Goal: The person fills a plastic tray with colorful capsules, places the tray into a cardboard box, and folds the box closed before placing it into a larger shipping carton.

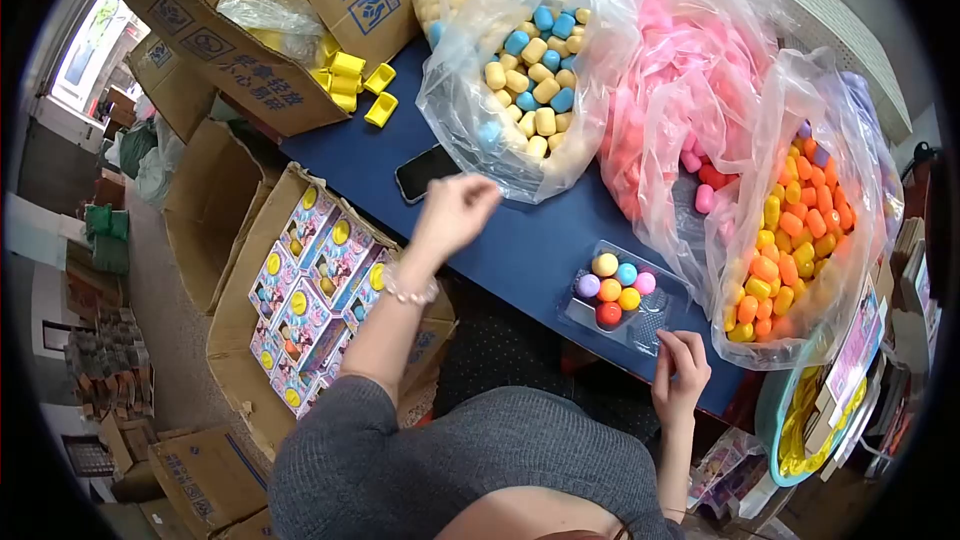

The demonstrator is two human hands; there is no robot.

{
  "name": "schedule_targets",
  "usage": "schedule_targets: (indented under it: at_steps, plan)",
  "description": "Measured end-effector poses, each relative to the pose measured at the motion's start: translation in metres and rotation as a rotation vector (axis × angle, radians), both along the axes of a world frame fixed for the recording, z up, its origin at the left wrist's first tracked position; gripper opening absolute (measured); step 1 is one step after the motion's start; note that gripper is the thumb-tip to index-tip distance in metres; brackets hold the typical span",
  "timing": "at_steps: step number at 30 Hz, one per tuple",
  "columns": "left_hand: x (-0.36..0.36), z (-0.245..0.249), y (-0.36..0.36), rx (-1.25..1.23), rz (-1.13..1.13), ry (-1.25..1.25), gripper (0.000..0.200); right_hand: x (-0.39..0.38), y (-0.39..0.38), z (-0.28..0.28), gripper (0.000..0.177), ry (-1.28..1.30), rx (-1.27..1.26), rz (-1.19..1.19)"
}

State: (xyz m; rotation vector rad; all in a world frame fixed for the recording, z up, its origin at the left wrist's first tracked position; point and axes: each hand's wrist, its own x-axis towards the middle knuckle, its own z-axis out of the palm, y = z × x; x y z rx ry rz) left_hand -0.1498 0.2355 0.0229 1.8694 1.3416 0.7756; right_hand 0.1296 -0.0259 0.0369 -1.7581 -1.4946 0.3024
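Observation:
My left hand (pixel 462 215), with a beaded bracelet on the wrist, hovers over the blue table near the phone (pixel 424 174). Its fingers are curled together, and whatever they may hold is hidden. At the table's front edge, my right hand (pixel 682 372) pinches the near right corner of a clear plastic tray (pixel 652 312). Several small rounded pieces in different colours sit grouped in it, among them a red piece (pixel 608 314) and a blue piece (pixel 627 273). Beyond my left hand stands an open bag of cream and blue capsule-shaped pieces (pixel 540 75).
A bag of pink pieces (pixel 690 70) and a bag of orange and yellow pieces (pixel 795 240) line the right side. Yellow plastic parts (pixel 345 80) spill from a tipped carton (pixel 230 50). A floor-side carton (pixel 235 325) holds printed boxes (pixel 320 285).

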Motion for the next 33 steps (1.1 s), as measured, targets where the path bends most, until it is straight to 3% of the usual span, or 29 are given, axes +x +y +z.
schedule_targets:
  at_steps: [1, 3, 5, 7, 8, 9, 11, 13, 14, 15, 17, 19, 20, 21, 23, 24, 26, 27, 28, 29, 33]
  plan:
    - [-0.023, -0.002, 0.039, 0.210, 0.140, 0.018, 0.016, -0.001, -0.002, 0.001, 0.020, 0.005, 0.007, -0.005]
    - [-0.078, -0.011, 0.116, 0.433, 0.322, 0.488, 0.026, -0.004, -0.002, 0.004, 0.021, 0.015, 0.002, 0.006]
    - [-0.116, -0.033, 0.176, 0.197, 0.444, 0.814, 0.041, -0.006, 0.004, 0.005, 0.021, 0.025, 0.013, 0.012]
    - [-0.144, -0.059, 0.213, 0.134, 0.325, 0.810, 0.040, -0.008, 0.009, 0.007, 0.024, -0.059, 0.084, 0.095]
    - [-0.145, -0.057, 0.220, -0.037, 0.402, 0.778, 0.044, -0.009, 0.012, 0.011, 0.026, -0.089, 0.111, 0.118]
    - [-0.149, -0.060, 0.224, -0.004, 0.377, 0.735, 0.043, -0.010, 0.014, 0.014, 0.026, -0.094, 0.112, 0.098]
    - [-0.144, -0.057, 0.224, 0.143, 0.308, 0.417, 0.044, -0.011, 0.021, 0.020, 0.026, -0.083, 0.168, 0.142]
    - [-0.093, -0.002, 0.162, -0.400, -0.123, -0.714, 0.044, -0.011, 0.031, 0.030, 0.028, 0.047, 0.093, 0.150]
    - [-0.062, 0.024, 0.117, -0.590, -0.229, -0.908, 0.048, -0.013, 0.039, 0.035, 0.033, 0.138, 0.043, 0.141]
    - [-0.041, 0.036, 0.082, -0.649, -0.555, -0.969, 0.051, -0.016, 0.049, 0.040, 0.042, 0.198, 0.062, 0.175]
    - [0.002, 0.066, 0.011, -0.502, -0.487, -0.654, 0.069, -0.022, 0.069, 0.053, 0.059, 0.332, 0.073, 0.285]
    - [0.013, 0.074, -0.032, -0.641, -0.626, -0.590, 0.067, -0.026, 0.077, 0.072, 0.069, 0.428, 0.020, 0.432]
    - [0.023, 0.075, -0.046, -0.703, -0.786, -0.510, 0.056, -0.026, 0.078, 0.078, 0.071, 0.443, -0.019, 0.510]
    - [0.033, 0.069, -0.060, -0.682, -0.893, -0.471, 0.056, -0.026, 0.077, 0.075, 0.067, 0.334, 0.061, 0.563]
    - [0.051, 0.050, -0.089, -0.786, -0.847, -0.667, 0.057, -0.023, 0.066, 0.068, 0.062, 0.256, 0.213, 0.603]
    - [0.050, 0.041, -0.089, -0.746, -0.900, -0.586, 0.062, -0.019, 0.057, 0.064, 0.056, 0.269, 0.179, 0.571]
    - [0.074, 0.035, -0.113, -0.483, -0.628, -0.607, 0.063, 0.003, 0.036, 0.053, 0.056, 0.064, 0.141, 0.453]
    - [0.080, 0.025, -0.114, -0.134, -0.475, -0.461, 0.061, 0.017, 0.026, 0.048, 0.056, -0.001, 0.105, 0.341]
    - [0.082, 0.009, -0.118, 0.028, -0.319, -0.361, 0.059, 0.028, 0.018, 0.051, 0.055, -0.096, 0.015, 0.200]
    - [0.083, -0.011, -0.124, 0.187, -0.160, -0.258, 0.057, 0.039, 0.008, 0.046, 0.055, -0.026, -0.121, 0.064]
    - [0.088, -0.075, -0.144, -0.014, -0.167, -0.344, 0.065, 0.059, 0.010, 0.011, 0.054, -0.300, -0.136, -0.033]
